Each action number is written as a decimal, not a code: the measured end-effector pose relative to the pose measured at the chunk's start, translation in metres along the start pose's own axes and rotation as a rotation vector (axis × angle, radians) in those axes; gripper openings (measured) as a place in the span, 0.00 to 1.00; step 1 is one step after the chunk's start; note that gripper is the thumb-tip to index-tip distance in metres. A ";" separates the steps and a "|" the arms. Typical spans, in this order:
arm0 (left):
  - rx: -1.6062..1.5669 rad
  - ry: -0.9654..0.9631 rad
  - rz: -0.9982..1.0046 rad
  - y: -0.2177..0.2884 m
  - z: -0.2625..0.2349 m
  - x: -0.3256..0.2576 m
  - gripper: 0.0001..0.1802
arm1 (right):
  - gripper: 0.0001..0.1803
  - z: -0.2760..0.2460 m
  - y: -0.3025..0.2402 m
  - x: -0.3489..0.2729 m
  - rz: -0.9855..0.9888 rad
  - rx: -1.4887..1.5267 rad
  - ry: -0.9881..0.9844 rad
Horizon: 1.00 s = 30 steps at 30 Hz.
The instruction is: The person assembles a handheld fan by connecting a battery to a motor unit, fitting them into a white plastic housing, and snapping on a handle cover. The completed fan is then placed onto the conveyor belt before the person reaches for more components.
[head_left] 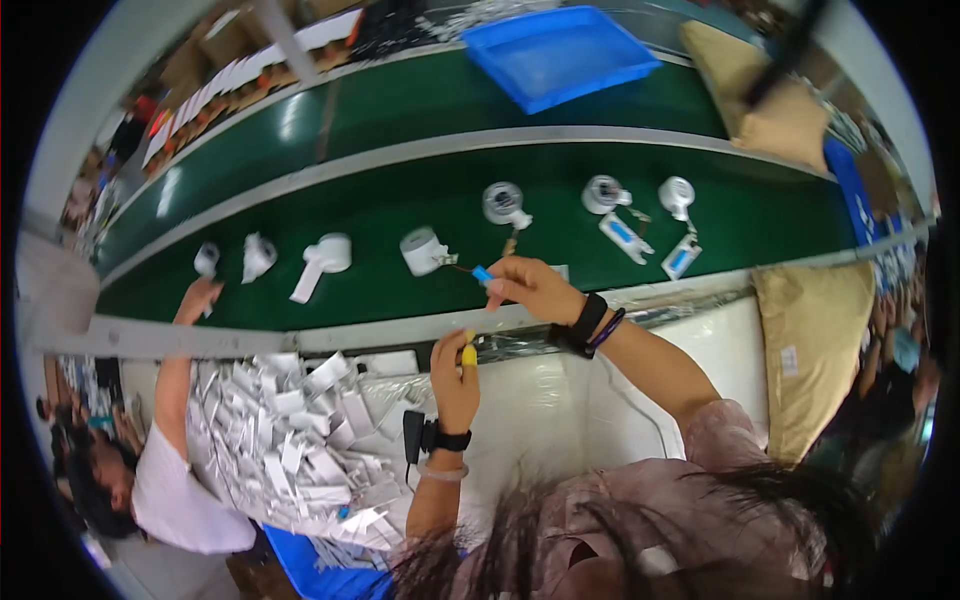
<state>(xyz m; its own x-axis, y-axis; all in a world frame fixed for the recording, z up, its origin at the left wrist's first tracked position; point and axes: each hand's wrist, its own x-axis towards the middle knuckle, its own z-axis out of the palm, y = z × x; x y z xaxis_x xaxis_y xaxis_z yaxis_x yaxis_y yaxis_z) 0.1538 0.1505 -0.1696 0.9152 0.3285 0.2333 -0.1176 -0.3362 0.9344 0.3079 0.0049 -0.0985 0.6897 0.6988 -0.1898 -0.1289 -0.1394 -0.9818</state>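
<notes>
My right hand (538,290) reaches over the green conveyor belt (380,290) and pinches a small blue battery (484,275). A thin wire runs from the battery to a round white housing (425,251) lying on the belt. Lower and to the left, my left hand (455,372) is raised in front of the belt's edge, a yellow cover on one finger. Its fingers are slightly bent and apart, with nothing visible between them. Beyond my right hand, another round white housing (502,203) sits with its inside showing.
Two housings (604,195) with white plates lie at the right; several more white pieces (327,258) lie left. A co-worker's hand (198,300) touches the belt. White parts (300,430) are heaped beside my left arm. A blue tray (560,58) and beige cushions (815,350) are nearby.
</notes>
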 end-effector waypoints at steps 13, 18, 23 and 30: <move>-0.317 -0.232 -0.273 0.013 0.039 -0.079 0.12 | 0.11 -0.182 -0.099 -0.322 -0.229 0.418 0.849; -0.332 -0.272 -0.418 0.021 0.053 -0.088 0.11 | 0.12 -0.313 -0.089 -0.414 -0.426 0.115 1.444; -0.269 -0.308 -0.436 0.035 0.074 -0.086 0.11 | 0.15 -0.435 -0.061 -0.501 -0.334 0.009 1.890; -0.279 -0.337 -0.487 0.028 0.085 -0.087 0.11 | 0.05 -0.505 -0.045 -0.529 0.170 0.118 1.938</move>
<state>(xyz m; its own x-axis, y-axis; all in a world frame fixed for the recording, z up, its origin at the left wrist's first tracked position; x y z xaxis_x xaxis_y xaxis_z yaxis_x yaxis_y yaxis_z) 0.1031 0.0377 -0.1865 0.9542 0.0756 -0.2894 0.2873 0.0378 0.9571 0.3085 -0.7130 0.0492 0.3812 -0.9205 -0.0857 -0.2506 -0.0136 -0.9680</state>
